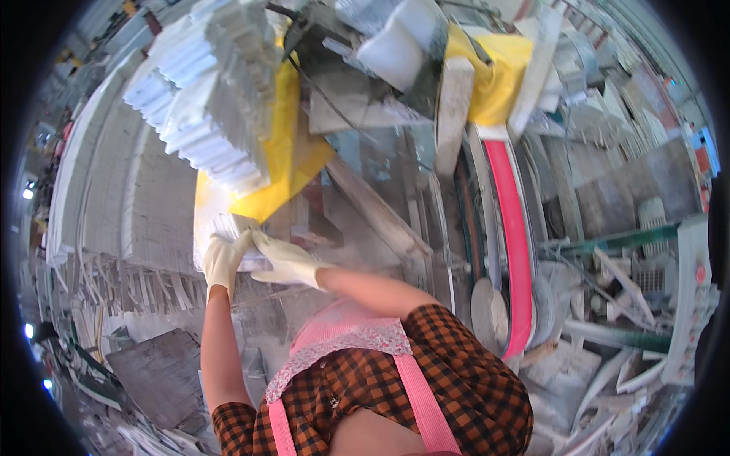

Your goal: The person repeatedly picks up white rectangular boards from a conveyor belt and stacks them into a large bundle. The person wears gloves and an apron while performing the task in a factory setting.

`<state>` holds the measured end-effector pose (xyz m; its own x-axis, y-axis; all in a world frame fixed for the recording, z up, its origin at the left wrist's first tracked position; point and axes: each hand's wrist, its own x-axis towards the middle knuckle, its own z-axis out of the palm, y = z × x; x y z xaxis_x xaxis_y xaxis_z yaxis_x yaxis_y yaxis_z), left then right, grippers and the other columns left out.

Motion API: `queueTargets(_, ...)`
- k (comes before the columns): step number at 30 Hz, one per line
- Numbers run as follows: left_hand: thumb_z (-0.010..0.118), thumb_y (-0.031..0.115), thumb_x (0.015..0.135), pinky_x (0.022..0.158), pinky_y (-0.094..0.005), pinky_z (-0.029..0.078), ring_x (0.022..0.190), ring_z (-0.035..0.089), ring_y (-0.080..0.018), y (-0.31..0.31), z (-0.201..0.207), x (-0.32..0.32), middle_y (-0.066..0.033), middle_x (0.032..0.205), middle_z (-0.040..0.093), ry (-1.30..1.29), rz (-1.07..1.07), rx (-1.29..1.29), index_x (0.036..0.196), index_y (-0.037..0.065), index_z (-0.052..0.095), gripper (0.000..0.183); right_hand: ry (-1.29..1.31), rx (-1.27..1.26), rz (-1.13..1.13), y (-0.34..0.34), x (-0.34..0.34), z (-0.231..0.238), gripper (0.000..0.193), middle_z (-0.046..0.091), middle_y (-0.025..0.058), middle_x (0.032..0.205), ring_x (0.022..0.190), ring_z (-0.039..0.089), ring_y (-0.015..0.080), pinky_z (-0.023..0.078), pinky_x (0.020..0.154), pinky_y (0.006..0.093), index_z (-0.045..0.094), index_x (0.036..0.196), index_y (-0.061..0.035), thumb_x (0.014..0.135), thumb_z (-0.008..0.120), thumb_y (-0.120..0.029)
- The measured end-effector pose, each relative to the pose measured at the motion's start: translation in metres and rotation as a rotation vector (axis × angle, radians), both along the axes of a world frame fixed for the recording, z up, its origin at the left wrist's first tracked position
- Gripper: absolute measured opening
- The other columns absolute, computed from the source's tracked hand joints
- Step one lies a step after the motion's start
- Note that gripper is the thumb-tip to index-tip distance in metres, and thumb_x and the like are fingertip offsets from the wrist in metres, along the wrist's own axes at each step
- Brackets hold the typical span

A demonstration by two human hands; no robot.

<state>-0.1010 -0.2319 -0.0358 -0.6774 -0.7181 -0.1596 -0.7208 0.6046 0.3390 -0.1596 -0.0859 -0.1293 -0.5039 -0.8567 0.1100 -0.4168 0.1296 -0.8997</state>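
Both my hands wear pale, cream-white gloves and are together at a small stack of thin white slabs [232, 226] on the left. My left hand [221, 262] is closed around the near side of this stack. From the right, my right hand [287, 261] grips the stack's side, its fingertips partly hidden. Just beyond them is yellow sheeting [293, 163], spread under and beside a tall pile of white slabs [217, 99] stacked in uneven layers. I cannot make out the slabs' exact material.
Long pale slabs [163, 197] stand in rows at the left. To my right runs a machine with a pink-red belt [509, 243]. Another yellow sheet [502, 72] hangs beyond it. A wooden plank [376, 201] slants ahead, and scrap pieces lie around a grey board [161, 376].
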Motion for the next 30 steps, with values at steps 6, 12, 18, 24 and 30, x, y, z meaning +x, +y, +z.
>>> queueTargets(6, 0.068, 0.05, 0.076, 0.069, -0.0414, 0.054, 0.073, 0.071, -0.026, -0.004, 0.013, -0.02, -0.0176, 0.08, 0.073, -0.223, 0.054, 0.142, 0.088, -0.001, 0.077, 0.053, -0.048, 0.073, 0.151, 0.043, -0.031, 0.004, 0.066, 0.063, 0.0205, 0.138, 0.12, 0.063, 0.038, 0.049, 0.1, 0.0465, 0.05, 0.147, -0.0067, 0.094, 0.065, -0.042)
queueTargets(12, 0.068, 0.054, 0.078, 0.078, -0.043, 0.056, 0.086, 0.074, -0.0298, -0.019, -0.033, -0.032, -0.0137, 0.094, 0.078, -0.359, -0.151, -0.19, 0.095, 0.018, 0.083, 0.042, -0.205, -0.023, 0.166, 0.055, -0.052, -0.011, 0.054, 0.066, 0.0208, 0.134, 0.124, 0.064, 0.0321, 0.049, 0.105, 0.0414, 0.06, 0.138, -0.0023, 0.098, 0.063, -0.038)
queueTargets(18, 0.071, 0.054, 0.073, 0.081, -0.0415, 0.056, 0.091, 0.074, -0.0317, 0.004, -0.017, -0.032, -0.0195, 0.1, 0.076, -0.142, 0.165, -0.132, 0.097, 0.005, 0.08, 0.056, -0.369, -0.17, 0.057, 0.055, -0.066, -0.018, 0.037, 0.071, 0.016, 0.125, 0.116, 0.067, 0.0204, 0.051, 0.102, 0.0319, 0.064, 0.131, 0.0058, 0.102, 0.063, -0.018)
queueTargets(24, 0.068, 0.062, 0.077, 0.071, -0.0404, 0.055, 0.073, 0.072, -0.0311, -0.011, -0.012, 0.003, -0.0203, 0.077, 0.073, 0.109, 0.177, -0.105, 0.087, -0.001, 0.078, 0.064, -0.179, -0.204, -0.039, 0.028, -0.065, 0.004, 0.035, 0.071, 0.0179, 0.123, 0.113, 0.068, 0.0222, 0.051, 0.101, 0.0325, 0.063, 0.13, 0.0081, 0.107, 0.056, -0.017)
queueTargets(30, 0.075, 0.066, 0.071, 0.069, -0.0419, 0.053, 0.077, 0.071, -0.0319, -0.064, -0.044, 0.059, -0.0226, 0.084, 0.072, 0.371, 0.142, 0.542, 0.097, -0.008, 0.074, 0.078, 0.025, -0.129, -0.084, -0.045, -0.039, 0.001, 0.036, 0.066, 0.0231, 0.132, 0.121, 0.065, 0.027, 0.048, 0.104, 0.0356, 0.061, 0.133, 0.0078, 0.106, 0.055, -0.016)
